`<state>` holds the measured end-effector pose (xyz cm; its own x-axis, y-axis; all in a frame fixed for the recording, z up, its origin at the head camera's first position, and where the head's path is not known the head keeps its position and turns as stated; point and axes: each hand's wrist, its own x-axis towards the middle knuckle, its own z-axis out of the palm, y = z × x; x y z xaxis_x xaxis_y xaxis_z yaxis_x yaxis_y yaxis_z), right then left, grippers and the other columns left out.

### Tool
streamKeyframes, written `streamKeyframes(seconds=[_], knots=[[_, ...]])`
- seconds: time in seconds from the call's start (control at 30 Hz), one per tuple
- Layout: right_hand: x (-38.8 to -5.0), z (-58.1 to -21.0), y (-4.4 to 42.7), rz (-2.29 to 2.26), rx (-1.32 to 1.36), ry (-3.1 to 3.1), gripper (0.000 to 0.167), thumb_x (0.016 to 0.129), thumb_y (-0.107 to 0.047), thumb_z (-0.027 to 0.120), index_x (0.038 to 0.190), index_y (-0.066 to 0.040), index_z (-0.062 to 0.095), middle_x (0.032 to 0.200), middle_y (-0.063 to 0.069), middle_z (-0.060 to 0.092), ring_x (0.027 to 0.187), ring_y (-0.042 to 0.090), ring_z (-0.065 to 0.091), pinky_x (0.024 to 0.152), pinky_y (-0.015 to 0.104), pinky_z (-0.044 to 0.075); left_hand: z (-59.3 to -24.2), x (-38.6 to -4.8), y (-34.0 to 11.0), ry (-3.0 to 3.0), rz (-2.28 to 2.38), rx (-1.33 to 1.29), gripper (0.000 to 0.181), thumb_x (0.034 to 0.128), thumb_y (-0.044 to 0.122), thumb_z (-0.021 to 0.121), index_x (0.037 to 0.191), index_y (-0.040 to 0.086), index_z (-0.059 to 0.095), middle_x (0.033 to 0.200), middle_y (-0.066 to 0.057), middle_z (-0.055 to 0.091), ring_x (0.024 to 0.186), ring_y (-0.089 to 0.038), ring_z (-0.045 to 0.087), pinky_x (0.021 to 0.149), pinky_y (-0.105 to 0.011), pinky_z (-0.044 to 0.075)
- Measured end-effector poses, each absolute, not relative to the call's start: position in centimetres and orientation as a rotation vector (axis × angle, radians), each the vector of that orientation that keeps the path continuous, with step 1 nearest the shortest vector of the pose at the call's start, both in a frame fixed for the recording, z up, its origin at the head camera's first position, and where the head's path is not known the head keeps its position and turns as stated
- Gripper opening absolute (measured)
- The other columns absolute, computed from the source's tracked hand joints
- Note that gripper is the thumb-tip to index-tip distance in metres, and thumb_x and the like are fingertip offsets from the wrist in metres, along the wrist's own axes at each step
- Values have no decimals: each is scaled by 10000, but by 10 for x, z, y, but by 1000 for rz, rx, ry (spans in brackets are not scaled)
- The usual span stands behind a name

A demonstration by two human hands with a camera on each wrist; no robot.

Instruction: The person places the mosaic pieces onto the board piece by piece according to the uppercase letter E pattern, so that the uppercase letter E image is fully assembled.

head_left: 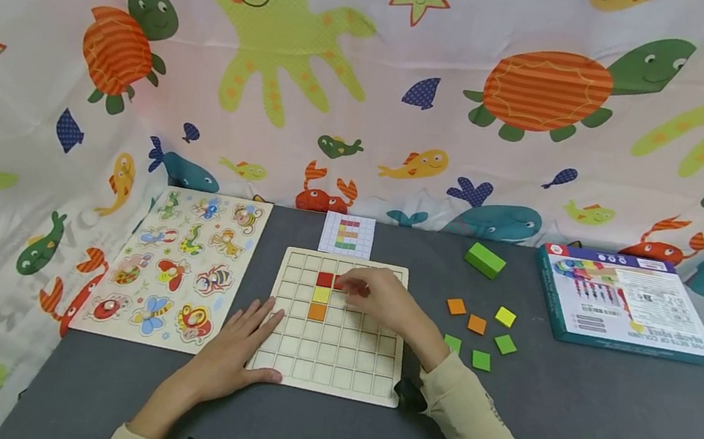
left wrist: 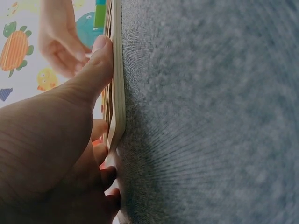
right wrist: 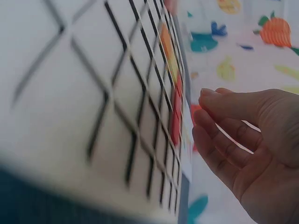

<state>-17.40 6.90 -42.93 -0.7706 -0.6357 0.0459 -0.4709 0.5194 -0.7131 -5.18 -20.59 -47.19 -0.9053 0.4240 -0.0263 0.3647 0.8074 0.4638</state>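
A wooden grid board (head_left: 329,375) lies on the table. In its upper part sit a red tile (head_left: 325,279), a yellow tile (head_left: 321,294) and an orange tile (head_left: 316,312) in one column. Another red tile (head_left: 338,282) lies beside the first, partly covered by my right hand (head_left: 384,300). The right fingers are bent just above the board, thumb near the fingertips; a reddish patch shows by them, but whether they hold a tile is unclear. My left hand (head_left: 229,353) rests, fingers spread, at the board's lower left corner, thumb (left wrist: 98,60) along its near edge.
A pattern card (head_left: 347,235) lies behind the board. To the right are several loose orange, yellow and green tiles (head_left: 481,360) and a green block (head_left: 485,261). A box (head_left: 632,307) lies far right, an insect picture board (head_left: 174,269) left. A printed cloth (head_left: 366,123) hangs behind.
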Motion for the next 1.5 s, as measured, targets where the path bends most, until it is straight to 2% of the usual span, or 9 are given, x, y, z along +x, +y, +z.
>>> streamKeyframes(seconds=[0.23, 0.47, 0.63, 0.93, 1.2, 1.5], knots=[[-180, -426, 130, -1032, -878, 2653, 266, 883, -14, 708, 1147, 9, 694, 909, 60, 691, 827, 174, 627, 777, 362, 556, -472, -51, -207, 2860, 679, 621, 966, 836, 541, 698, 1560, 90, 246, 1628, -143, 140, 1481, -390, 118, 1174, -572, 138], [-181, -433, 195, -940, -773, 2741, 312, 855, 99, 672, 1158, 26, 680, 1034, 148, 701, 956, 302, 663, 827, 450, 557, -472, -52, -206, 2856, 671, 616, 972, 833, 559, 690, 1560, 91, 245, 1629, -137, 137, 1484, -381, 111, 1177, -564, 135], [-179, -435, 220, -915, -720, 2717, 319, 858, 85, 674, 1171, 29, 677, 1118, 177, 688, 1036, 352, 647, 881, 502, 536, -474, -52, -206, 2851, 665, 618, 970, 838, 567, 679, 1563, 95, 239, 1631, -135, 132, 1486, -378, 106, 1179, -563, 131], [-184, -440, 223, -845, -761, 2733, 314, 859, 46, 697, 1172, 21, 684, 1129, 169, 686, 1021, 326, 636, 870, 493, 535, -475, -52, -207, 2845, 688, 600, 969, 836, 574, 677, 1564, 106, 241, 1633, -127, 127, 1488, -375, 99, 1180, -562, 122], [-187, -434, 217, -911, -763, 2713, 297, 852, 74, 689, 1141, 7, 699, 931, 68, 685, 845, 204, 630, 799, 439, 558, -474, -53, -205, 2839, 679, 602, 969, 837, 554, 691, 1565, 102, 237, 1633, -132, 124, 1488, -378, 94, 1180, -567, 118], [-186, -431, 188, -1048, -834, 2631, 307, 861, 36, 710, 1167, 13, 686, 915, 56, 679, 854, 193, 629, 787, 389, 551, -473, -53, -206, 2833, 671, 590, 975, 835, 553, 692, 1567, 106, 226, 1636, -125, 110, 1489, -376, 87, 1182, -561, 115]])
